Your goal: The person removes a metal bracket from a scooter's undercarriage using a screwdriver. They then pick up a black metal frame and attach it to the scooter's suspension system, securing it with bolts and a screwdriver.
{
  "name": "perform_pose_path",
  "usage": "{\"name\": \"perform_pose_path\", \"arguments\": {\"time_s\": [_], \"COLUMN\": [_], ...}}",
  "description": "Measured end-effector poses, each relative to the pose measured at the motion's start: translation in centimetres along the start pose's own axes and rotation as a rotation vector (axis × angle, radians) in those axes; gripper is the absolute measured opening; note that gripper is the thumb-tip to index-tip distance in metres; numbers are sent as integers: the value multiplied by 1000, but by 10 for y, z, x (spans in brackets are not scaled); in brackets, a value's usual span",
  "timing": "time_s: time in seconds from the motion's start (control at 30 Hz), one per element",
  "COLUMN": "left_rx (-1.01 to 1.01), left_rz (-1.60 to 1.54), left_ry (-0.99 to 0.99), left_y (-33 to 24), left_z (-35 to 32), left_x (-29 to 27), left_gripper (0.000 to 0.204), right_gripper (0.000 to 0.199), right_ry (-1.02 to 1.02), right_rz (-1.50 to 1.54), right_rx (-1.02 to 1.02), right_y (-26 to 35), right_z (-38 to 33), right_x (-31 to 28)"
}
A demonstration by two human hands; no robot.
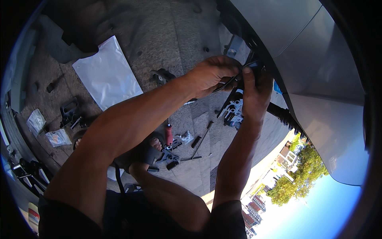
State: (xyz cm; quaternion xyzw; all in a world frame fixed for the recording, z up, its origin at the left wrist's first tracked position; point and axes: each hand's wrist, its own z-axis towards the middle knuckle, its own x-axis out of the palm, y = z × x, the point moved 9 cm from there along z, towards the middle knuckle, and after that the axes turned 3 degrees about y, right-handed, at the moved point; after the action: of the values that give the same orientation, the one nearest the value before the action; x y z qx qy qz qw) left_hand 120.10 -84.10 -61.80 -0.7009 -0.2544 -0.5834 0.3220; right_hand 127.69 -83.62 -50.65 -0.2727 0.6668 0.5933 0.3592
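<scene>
Thin dark cable pinched in left hand, long axis running right toward right hand, whose fingertips press a black part at the grey panel edge. Bracket just below both grips; screwdriver well below.

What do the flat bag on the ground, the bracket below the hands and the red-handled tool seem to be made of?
Flat bag: probably plastic film or foil; it is glossy, whitish and creased.
Bracket: likely cast or machined metal; it is pale grey with cut-outs and a dull sheen.
Red-handled tool: the handle looks like smooth plastic; its shaft is hard to make out.
</scene>
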Motion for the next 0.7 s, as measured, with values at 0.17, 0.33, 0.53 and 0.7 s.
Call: {"name": "perform_pose_path", "arguments": {"time_s": [0.17,0.33,0.53,0.7], "left_rx": [66,128,196,254], "left_rz": [42,161,331,303], "left_ry": [54,20,-84,-101], "left_y": [5,11,15,21], "left_z": [3,1,2,6], "left_x": [3,1,-2,-1], "left_gripper": [19,19,20,20], "right_gripper": [55,57,36,39], "right_ry": [107,107,213,151], "right_rz": [4,64,388,295], "right_rx": [225,196,265,280], "right_y": [-20,-27,-32,-34], "right_z": [21,24,27,26], "right_x": [-4,-3,4,-2]}}
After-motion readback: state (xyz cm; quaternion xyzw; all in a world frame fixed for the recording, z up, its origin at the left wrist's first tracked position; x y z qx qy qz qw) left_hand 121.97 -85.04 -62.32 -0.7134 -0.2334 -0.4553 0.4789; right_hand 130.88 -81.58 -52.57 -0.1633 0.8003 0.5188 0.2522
